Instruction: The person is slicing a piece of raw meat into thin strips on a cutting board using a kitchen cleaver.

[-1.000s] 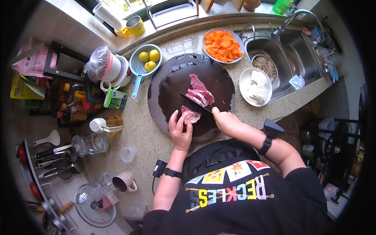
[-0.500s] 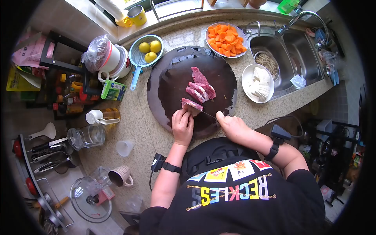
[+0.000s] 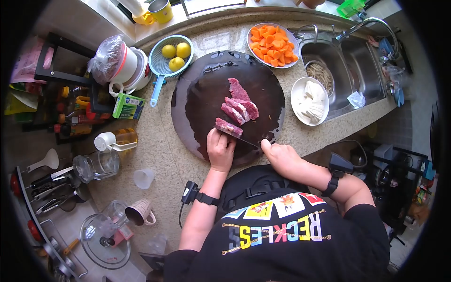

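My right hand (image 3: 282,156) is closed around the handle of a knife, whose thin blade (image 3: 246,140) slants left toward my other hand. Curled fingers of my left hand (image 3: 221,149) press on raw red meat at the near side of the blade; most of that part is hidden beneath them. A strip of meat (image 3: 228,127) lies along the blade's far side. Several marbled meat slices (image 3: 240,107) rest in a row farther up the round dark cutting board (image 3: 197,103), which looks wet.
Beyond the board are a blue strainer (image 3: 159,63) with yellow fruits and a plate of cut carrots (image 3: 272,44). To the right, a white bowl (image 3: 297,101) holds pale pieces beside the double sink (image 3: 352,61). A plastic cup (image 3: 143,178), mug (image 3: 140,212) and glass lid (image 3: 101,244) stand left.
The knife blade has shifted slightly toward me and sits lower against the meat. My left fingers have moved slightly along with it. The camera view has shifted a little.
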A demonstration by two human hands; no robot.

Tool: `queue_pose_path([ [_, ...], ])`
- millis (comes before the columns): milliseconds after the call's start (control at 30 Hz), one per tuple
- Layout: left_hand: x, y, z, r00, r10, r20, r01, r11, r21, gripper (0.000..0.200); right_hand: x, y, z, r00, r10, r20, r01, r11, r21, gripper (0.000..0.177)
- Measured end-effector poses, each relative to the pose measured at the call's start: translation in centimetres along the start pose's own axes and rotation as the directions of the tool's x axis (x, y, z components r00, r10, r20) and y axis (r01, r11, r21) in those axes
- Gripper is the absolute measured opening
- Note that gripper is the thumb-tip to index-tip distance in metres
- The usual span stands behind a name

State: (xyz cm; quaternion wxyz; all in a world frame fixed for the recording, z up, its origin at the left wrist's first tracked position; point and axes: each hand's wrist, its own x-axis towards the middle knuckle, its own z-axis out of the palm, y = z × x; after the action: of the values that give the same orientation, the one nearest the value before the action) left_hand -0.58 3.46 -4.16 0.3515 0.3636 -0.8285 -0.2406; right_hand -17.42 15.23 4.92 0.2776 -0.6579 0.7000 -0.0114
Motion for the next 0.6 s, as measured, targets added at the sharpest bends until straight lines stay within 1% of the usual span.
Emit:
queue_pose_path([
  [167,0.1,-0.3,0.4,0.999,-0.034,0.002,0.034,0.999,0.004,0.030,0.0,0.2,0.0,0.999,0.015,0.028,-0.016,1.000,0.018,0.017],
  [267,0.2,-0.2,0.3,1.000,-0.026,0.008,0.026,1.000,0.013,0.029,0.3,0.1,-0.4,0.997,0.034,0.065,-0.034,0.999,0.010,0.016],
  [333,0.6,0.0,0.4,1.000,-0.002,-0.031,0.003,0.999,0.034,0.028,0.6,0.3,-0.4,0.998,0.026,0.050,-0.027,1.000,0.008,0.016],
  [467,0.5,-0.4,0.4,1.000,0.017,-0.018,-0.016,0.998,0.056,0.028,1.7,-0.1,-0.1,0.998,0.028,0.061,-0.030,0.999,0.036,0.015],
  [533,0.5,-0.4,0.3,1.000,-0.005,0.000,0.005,0.999,0.044,0.029,3.6,-1.1,-0.3,1.000,0.010,0.015,-0.012,0.997,0.080,0.015],
  [567,0.4,-0.4,0.3,1.000,-0.008,0.004,0.008,0.999,0.042,0.029,5.0,-1.7,0.0,1.000,0.000,-0.008,0.001,0.997,0.072,0.015],
  [600,0.4,-0.5,0.3,1.000,-0.012,0.002,0.011,0.999,0.051,0.031,6.4,-2.1,0.3,0.999,-0.031,-0.022,0.033,0.996,0.086,0.015],
])
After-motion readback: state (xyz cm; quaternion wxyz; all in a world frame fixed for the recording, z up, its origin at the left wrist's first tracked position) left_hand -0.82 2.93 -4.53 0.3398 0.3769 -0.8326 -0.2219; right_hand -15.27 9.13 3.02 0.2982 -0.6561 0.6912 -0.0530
